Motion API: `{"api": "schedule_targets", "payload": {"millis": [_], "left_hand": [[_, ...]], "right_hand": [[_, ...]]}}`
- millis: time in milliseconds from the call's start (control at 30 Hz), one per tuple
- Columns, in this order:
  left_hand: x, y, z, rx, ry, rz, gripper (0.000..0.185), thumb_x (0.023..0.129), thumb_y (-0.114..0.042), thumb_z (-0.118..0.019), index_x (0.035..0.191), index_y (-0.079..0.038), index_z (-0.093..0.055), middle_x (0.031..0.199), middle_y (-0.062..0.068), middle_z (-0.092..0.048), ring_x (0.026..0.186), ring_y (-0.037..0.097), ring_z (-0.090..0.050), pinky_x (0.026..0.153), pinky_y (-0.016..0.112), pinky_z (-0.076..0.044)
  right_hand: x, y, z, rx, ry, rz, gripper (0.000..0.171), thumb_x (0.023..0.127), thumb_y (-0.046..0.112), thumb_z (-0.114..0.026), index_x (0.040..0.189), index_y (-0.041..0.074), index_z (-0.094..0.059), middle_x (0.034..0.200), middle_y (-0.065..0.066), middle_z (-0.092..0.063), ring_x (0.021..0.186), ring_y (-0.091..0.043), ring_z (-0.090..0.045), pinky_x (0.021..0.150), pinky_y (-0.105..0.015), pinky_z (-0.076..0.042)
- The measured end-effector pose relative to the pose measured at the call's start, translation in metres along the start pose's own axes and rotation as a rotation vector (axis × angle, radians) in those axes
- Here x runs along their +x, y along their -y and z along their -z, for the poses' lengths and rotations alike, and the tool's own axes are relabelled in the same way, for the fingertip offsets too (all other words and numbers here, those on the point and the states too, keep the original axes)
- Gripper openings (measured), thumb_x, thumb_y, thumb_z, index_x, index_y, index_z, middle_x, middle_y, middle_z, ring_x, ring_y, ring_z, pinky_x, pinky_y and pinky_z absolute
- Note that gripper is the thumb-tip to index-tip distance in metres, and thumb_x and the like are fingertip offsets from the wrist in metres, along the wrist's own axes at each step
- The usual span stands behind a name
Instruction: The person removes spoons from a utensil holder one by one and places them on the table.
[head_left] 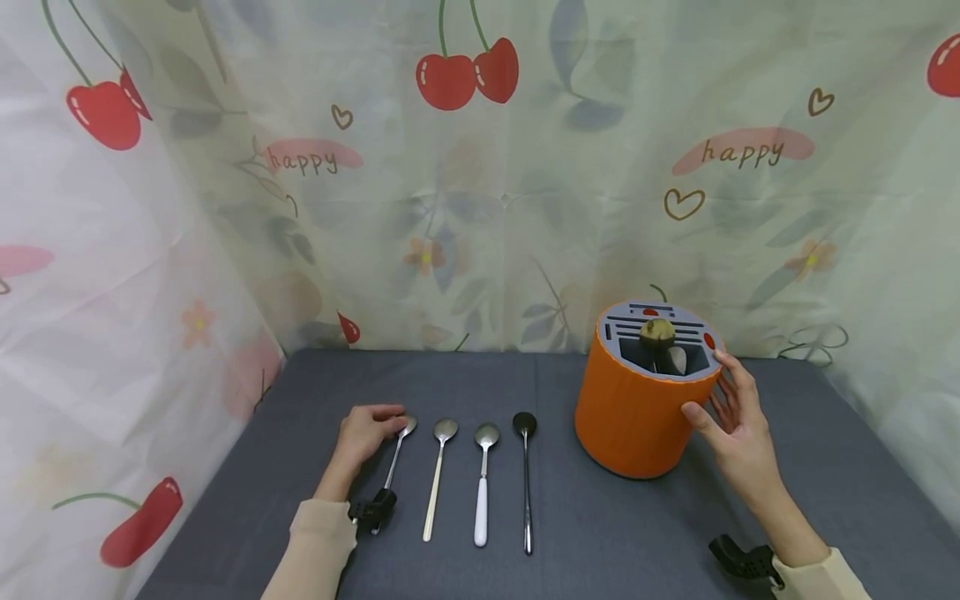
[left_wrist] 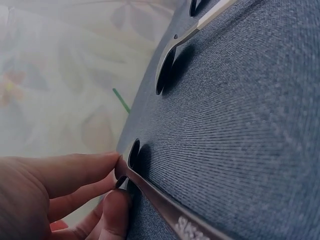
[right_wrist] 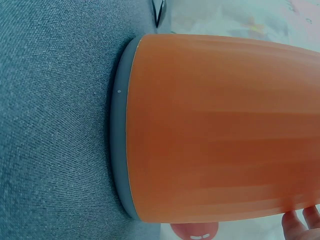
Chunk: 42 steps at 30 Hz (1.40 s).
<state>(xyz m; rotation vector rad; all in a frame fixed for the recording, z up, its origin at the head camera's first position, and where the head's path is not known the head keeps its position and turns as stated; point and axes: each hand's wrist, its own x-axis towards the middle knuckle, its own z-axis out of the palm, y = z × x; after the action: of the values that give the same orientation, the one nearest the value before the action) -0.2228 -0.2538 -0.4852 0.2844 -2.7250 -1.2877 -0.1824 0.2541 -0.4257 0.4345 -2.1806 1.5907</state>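
Note:
My left hand (head_left: pixel 367 432) pinches the bowl end of the leftmost metal spoon (head_left: pixel 395 452) between thumb and fingertips. In the left wrist view, the fingertips (left_wrist: pixel 111 162) touch the bowl's edge, and the spoon's handle (left_wrist: pixel 172 212) runs toward the lower right. Part of that handle is hidden by the wrist camera in the head view. An orange cylindrical utensil holder (head_left: pixel 637 421) with a grey slotted top stands upright at the right. Against its right side rests my right hand (head_left: pixel 738 433), thumb in front and fingers spread along the side near the rim.
Right of the held spoon lie a spoon with a cream handle (head_left: pixel 433 492), one with a white handle (head_left: pixel 482 500) and a dark-bowled spoon (head_left: pixel 527 475). A round-topped utensil (head_left: pixel 657 333) stands in the holder's large opening. A patterned curtain (head_left: pixel 502 233) borders the grey tabletop (head_left: pixel 592 542).

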Motion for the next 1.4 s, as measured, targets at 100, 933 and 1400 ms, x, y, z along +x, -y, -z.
{"api": "schedule_targets", "payload": {"millis": [100,933,1400], "left_hand": [[-0.001,-0.001,0.0,-0.005,-0.002,0.005,0.029,0.094,-0.019,-0.078,0.119,-0.005,-0.079,0.1,0.008,-0.079,0.078,0.012,-0.069,0.07,0.028,-0.051],[-0.002,-0.018,0.01,-0.458,0.047,-0.024,0.032,0.11,-0.023,-0.057,0.133,-0.005,-0.07,0.117,0.022,-0.064,0.093,0.025,-0.064,0.075,0.027,-0.055],[-0.009,-0.043,0.017,-0.607,0.058,-0.152,0.033,0.108,-0.025,-0.062,0.133,-0.004,-0.069,0.104,0.01,-0.069,0.098,0.034,-0.066,0.083,0.034,-0.057]], "right_hand": [[0.001,0.0,0.0,0.013,-0.001,0.004,0.079,0.102,-0.007,-0.06,0.166,0.021,-0.024,0.171,-0.006,-0.019,0.152,-0.01,-0.029,0.116,-0.012,-0.029],[0.0,0.0,0.001,0.022,-0.013,0.008,0.079,0.101,-0.008,-0.061,0.166,0.02,-0.025,0.169,-0.006,-0.021,0.152,-0.01,-0.03,0.116,-0.012,-0.029],[0.001,-0.002,-0.001,0.033,-0.007,0.005,0.079,0.101,-0.008,-0.06,0.166,0.02,-0.025,0.17,-0.005,-0.02,0.152,-0.01,-0.03,0.116,-0.013,-0.029]]}}
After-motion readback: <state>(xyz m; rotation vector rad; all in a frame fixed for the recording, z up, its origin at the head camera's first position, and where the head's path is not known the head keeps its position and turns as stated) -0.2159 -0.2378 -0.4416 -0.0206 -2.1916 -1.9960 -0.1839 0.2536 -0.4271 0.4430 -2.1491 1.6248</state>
